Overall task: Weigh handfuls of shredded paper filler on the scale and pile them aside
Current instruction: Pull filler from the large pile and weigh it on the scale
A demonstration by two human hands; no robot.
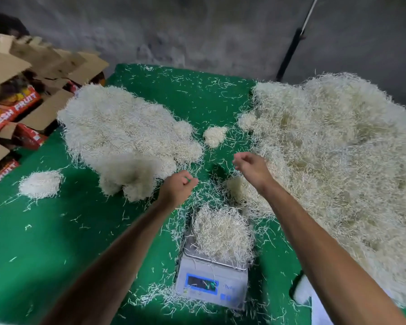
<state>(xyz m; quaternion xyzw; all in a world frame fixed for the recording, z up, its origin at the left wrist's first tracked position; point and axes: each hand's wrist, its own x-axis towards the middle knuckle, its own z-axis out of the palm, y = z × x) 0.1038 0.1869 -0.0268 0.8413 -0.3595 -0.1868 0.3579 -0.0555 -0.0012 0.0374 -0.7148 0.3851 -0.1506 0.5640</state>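
Note:
A white digital scale [211, 287] stands on the green table near the front, with a handful of cream shredded paper [223, 233] heaped on its pan. Beyond it both my hands hover over the cloth. My left hand [177, 187] is curled into a loose fist with nothing seen in it. My right hand [250, 166] hangs with relaxed, slightly bent fingers, holding nothing, at the edge of the big source pile [338, 148] on the right. A large pile [124, 137] of shredded paper lies on the left.
Small separate clumps lie at the far middle [215, 136] and the left [40, 184]. Loose strands litter the green cloth [56, 242]. Cardboard fruit boxes [17, 102] are stacked off the table's left edge. A grey wall and a dark pole [291, 52] stand behind.

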